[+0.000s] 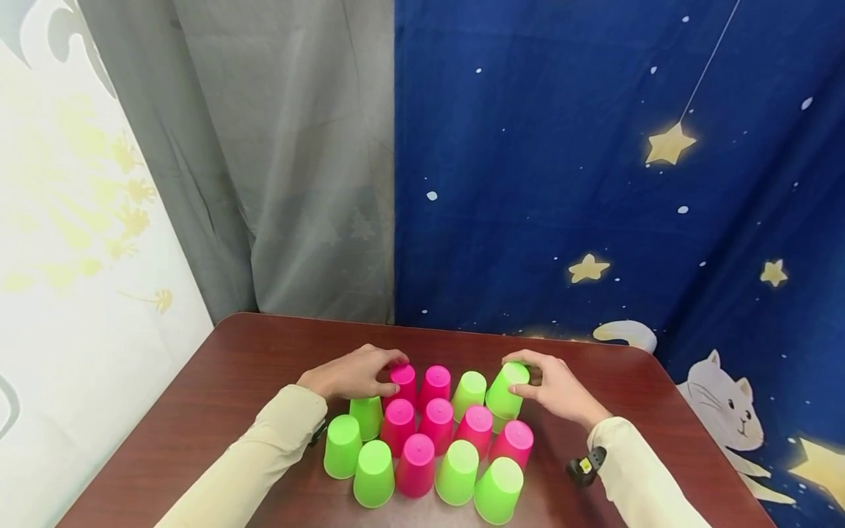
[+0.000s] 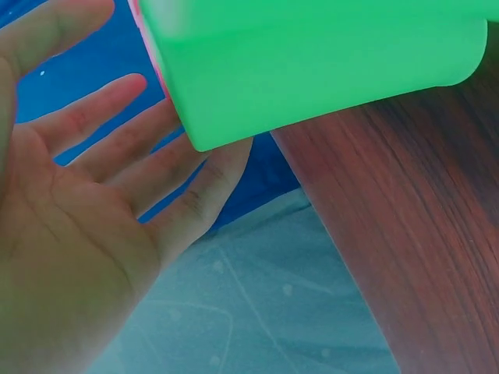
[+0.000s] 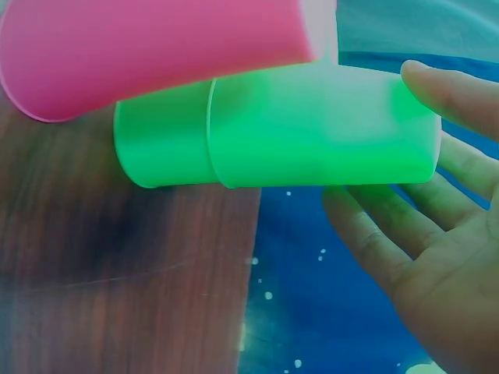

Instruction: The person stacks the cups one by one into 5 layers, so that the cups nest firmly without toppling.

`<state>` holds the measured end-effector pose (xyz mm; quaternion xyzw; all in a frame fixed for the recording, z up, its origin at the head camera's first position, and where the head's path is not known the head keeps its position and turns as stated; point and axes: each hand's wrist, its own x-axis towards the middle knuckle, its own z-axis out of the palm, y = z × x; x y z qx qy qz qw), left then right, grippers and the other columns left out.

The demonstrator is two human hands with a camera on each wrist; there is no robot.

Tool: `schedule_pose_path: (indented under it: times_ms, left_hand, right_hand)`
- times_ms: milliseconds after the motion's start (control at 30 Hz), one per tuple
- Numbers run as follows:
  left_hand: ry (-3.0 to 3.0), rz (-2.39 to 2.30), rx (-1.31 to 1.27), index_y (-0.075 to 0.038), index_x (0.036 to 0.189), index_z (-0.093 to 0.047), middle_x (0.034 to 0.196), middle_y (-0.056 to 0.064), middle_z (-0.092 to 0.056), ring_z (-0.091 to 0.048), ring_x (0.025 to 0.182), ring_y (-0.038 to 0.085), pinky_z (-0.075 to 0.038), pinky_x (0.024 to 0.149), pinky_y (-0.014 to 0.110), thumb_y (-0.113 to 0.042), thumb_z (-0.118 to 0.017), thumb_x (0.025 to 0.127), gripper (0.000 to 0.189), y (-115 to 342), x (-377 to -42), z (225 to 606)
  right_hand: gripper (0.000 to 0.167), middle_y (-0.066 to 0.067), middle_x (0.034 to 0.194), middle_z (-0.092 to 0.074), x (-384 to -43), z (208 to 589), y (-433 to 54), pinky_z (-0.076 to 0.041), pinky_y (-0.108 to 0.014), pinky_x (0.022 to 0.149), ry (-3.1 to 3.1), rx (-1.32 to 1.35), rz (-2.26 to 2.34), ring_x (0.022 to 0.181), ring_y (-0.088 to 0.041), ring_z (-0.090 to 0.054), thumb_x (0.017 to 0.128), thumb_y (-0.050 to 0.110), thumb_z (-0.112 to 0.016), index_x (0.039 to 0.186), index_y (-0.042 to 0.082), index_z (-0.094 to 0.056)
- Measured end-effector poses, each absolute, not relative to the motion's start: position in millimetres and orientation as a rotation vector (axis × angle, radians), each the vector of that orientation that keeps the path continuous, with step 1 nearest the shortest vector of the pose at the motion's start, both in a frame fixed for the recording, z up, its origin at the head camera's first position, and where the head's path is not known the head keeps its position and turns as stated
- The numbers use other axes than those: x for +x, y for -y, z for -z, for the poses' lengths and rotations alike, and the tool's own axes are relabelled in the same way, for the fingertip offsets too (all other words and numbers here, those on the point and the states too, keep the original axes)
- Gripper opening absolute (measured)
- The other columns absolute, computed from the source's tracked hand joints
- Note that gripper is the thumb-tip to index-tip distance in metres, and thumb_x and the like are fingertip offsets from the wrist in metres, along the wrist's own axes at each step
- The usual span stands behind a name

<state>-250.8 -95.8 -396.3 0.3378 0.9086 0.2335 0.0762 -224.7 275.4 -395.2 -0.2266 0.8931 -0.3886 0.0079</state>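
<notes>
Held cup: upside-down green cup, right of centre in the lower half of the frame, at the right end of the back row, sleeved over a lower green cup whose wall shows beneath its rim
Right hand: thumb and fingers bent round the closed upper end of that held cup, gripping it from the right
Left hand: thumb and forefinger curve about the top of a pink cup at the left end of the back row; I cannot tell whether they press on it
Weight: probably very light, so a slight nudge could shift a neighbour such as the pink cup at the right of the middle row
Wall: looks like thin plastic, likely stiff enough to stand yet apt to give under a hard squeeze
Surface: smooth and faintly glossy, perhaps slippery to dry fingertips
Breakage: judged low; toppling on the brown table seems the likelier mishap
Best hold: opposite sides near the narrow top, with light pressure, lifting straight so the nested walls do not bind
</notes>
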Motion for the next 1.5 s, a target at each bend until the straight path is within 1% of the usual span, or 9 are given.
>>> schedule_pose_path:
  times_ms: [200,400,567,667,767,867,1000,1267,1500]
  left_hand:
    - [-2.726,-0.647,1.023,-0.007,0.131,-0.062,0.11,0.004,-0.071,-0.066,0.096,0.02,-0.056,0.083,0.029,-0.021,-0.073,0.09,0.045,97.3,-251.5,393.8]
    - [-2.734,-0.579,1.004,-0.009,0.13,-0.063,0.098,0.0,-0.07,-0.061,0.083,0.012,-0.053,0.075,0.024,-0.022,-0.074,0.089,0.044,97.9,-253.9,391.2]
    - [-2.742,-0.525,0.967,-0.01,0.128,-0.065,0.085,-0.004,-0.065,-0.056,0.073,0.008,-0.05,0.068,0.022,-0.024,-0.075,0.088,0.043,94.9,-254.5,388.6]
    - [-2.765,-0.491,0.952,-0.011,0.125,-0.066,0.084,-0.004,-0.065,-0.055,0.073,0.008,-0.05,0.068,0.023,-0.024,-0.076,0.087,0.041,93.8,-254.9,388.5]
    - [-2.801,-0.454,0.943,-0.012,0.123,-0.067,0.086,0.0,-0.069,-0.055,0.075,0.009,-0.05,0.069,0.026,-0.026,-0.076,0.087,0.04,93.5,-254.6,388.6]
    - [-2.831,-0.426,0.934,-0.013,0.121,-0.068,0.09,0.004,-0.071,-0.055,0.077,0.011,-0.051,0.07,0.03,-0.028,-0.077,0.086,0.039,93.5,-254.2,388.7]
    - [-2.851,-0.406,0.916,-0.014,0.121,-0.068,0.092,0.004,-0.071,-0.056,0.079,0.011,-0.052,0.072,0.032,-0.03,-0.077,0.086,0.039,93.2,-253.7,388.2]
    - [-2.879,-0.347,0.916,-0.014,0.118,-0.069,0.081,-0.001,-0.067,-0.054,0.074,0.01,-0.051,0.068,0.031,-0.033,-0.077,0.085,0.039,92.0,-253.5,386.9]
    - [-2.893,-0.341,0.919,-0.013,0.116,-0.07,0.075,-0.006,-0.062,-0.053,0.07,0.009,-0.05,0.064,0.028,-0.035,-0.078,0.085,0.039,92.3,-254.5,388.3]
  right_hand:
    - [0.042,-0.012,0.117,-0.068,-229.6,377.4,-273.4,-0.061,-0.034,0.088,-2.841,-0.713,1.162,0.101,-0.022,-0.072,0.086,0.013,-0.079,0.125,0.009,-0.065]
    - [0.041,-0.013,0.118,-0.068,-235.3,358.9,-272.9,-0.061,-0.035,0.087,-2.837,-0.738,1.123,0.1,-0.021,-0.071,0.088,0.015,-0.077,0.126,0.01,-0.065]
    - [0.04,-0.013,0.116,-0.069,-239.3,345.9,-270.2,-0.06,-0.029,0.085,-2.827,-0.773,1.101,0.097,-0.02,-0.071,0.088,0.015,-0.077,0.125,0.009,-0.065]
    - [0.039,-0.013,0.114,-0.069,-243.3,339.9,-266.1,-0.059,-0.027,0.084,-2.841,-0.77,1.086,0.096,-0.019,-0.071,0.087,0.013,-0.077,0.124,0.009,-0.065]
    - [0.04,-0.012,0.113,-0.07,-248.8,336.2,-260.1,-0.06,-0.031,0.085,-2.865,-0.761,1.058,0.096,-0.02,-0.072,0.087,0.013,-0.077,0.124,0.011,-0.065]
    - [0.039,-0.011,0.113,-0.071,-255.7,335.6,-253.8,-0.06,-0.04,0.088,-2.899,-0.76,1.019,0.096,-0.021,-0.071,0.087,0.015,-0.077,0.124,0.011,-0.066]
    - [0.039,-0.009,0.112,-0.071,-265.6,338.4,-246.6,-0.058,-0.046,0.091,-2.924,-0.748,0.986,0.097,-0.023,-0.069,0.087,0.018,-0.077,0.124,0.011,-0.067]
    - [0.04,-0.012,0.116,-0.072,-288.9,347.8,-226.7,-0.054,-0.052,0.098,-2.917,-0.71,0.992,0.107,-0.029,-0.07,0.086,0.019,-0.077,0.123,0.008,-0.067]
    - [0.043,-0.012,0.119,-0.072,-313.7,360.8,-206.0,-0.053,-0.049,0.1,-2.929,-0.671,0.933,0.111,-0.03,-0.068,0.085,0.021,-0.079,0.124,0.006,-0.067]
